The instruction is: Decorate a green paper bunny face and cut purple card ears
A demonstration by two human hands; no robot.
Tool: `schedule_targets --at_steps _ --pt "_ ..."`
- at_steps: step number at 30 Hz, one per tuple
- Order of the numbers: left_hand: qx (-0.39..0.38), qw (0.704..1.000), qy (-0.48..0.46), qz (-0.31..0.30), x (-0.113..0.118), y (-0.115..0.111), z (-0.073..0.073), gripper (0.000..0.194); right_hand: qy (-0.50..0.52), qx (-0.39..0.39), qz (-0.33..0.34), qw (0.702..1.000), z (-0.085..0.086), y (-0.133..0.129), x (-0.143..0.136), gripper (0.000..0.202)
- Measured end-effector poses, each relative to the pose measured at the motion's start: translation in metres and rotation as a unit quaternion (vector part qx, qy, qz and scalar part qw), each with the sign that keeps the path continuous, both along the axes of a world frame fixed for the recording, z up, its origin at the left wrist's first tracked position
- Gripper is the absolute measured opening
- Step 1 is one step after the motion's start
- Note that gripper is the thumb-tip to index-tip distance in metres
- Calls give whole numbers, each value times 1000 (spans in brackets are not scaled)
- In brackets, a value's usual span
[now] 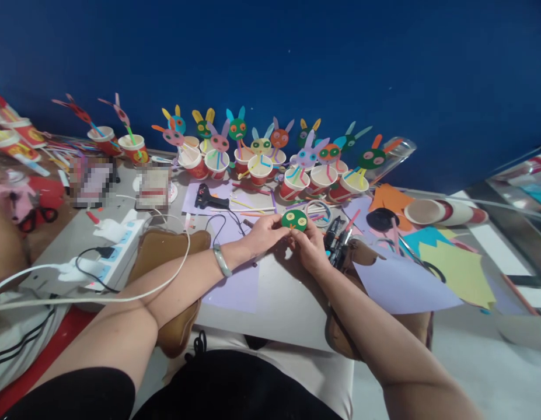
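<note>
Gripping the green face (294, 220) between both hands, you hold it over the table (292, 318) in the head view: your left hand (265, 234) pinches its left edge, your right hand (311, 248) its lower right edge. Beyond it (two pale round eyes showing), cups (260, 170) with rabbit figures (237, 128) stand before the blue wall (270, 58). Leftward, a glue gun (212, 198) lies on purple paper (190, 197).

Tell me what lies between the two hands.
In the head view, a round green face sits between the left hand and right hand, held by both.
</note>
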State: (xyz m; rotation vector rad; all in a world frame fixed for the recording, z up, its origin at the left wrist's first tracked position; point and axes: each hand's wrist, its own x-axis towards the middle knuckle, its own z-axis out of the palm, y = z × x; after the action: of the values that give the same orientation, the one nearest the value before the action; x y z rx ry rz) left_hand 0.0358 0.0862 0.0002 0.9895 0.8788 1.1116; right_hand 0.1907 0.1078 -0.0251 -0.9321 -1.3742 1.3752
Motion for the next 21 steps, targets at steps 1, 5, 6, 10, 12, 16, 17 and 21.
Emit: schedule_targets --at_steps 1,5,6,10,12,16,17,21 --pt "-3 1000 0 1 0 0 0 9 -4 2 1 1000 1 0 0 39" --pt "-16 1000 -4 -2 1 -1 1 9 -13 6 2 1000 1 0 -1 38" --pt "-18 1000 -6 -6 1 -1 0 10 -14 7 4 1000 1 0 -1 38" --pt "-12 1000 -15 0 0 0 0 12 -13 20 7 1000 -3 -1 0 40" --pt "-3 1000 -16 21 0 2 -1 12 -16 66 -23 997 -4 1 3 43" --pt "-16 999 8 47 -3 7 -3 12 -18 221 -186 957 10 20 9 50" --pt "-18 999 18 48 -3 8 -4 11 -18 250 -220 943 17 29 8 51" --pt "27 996 60 58 -3 8 -2 6 -56 282 -193 938 58 66 -13 52"
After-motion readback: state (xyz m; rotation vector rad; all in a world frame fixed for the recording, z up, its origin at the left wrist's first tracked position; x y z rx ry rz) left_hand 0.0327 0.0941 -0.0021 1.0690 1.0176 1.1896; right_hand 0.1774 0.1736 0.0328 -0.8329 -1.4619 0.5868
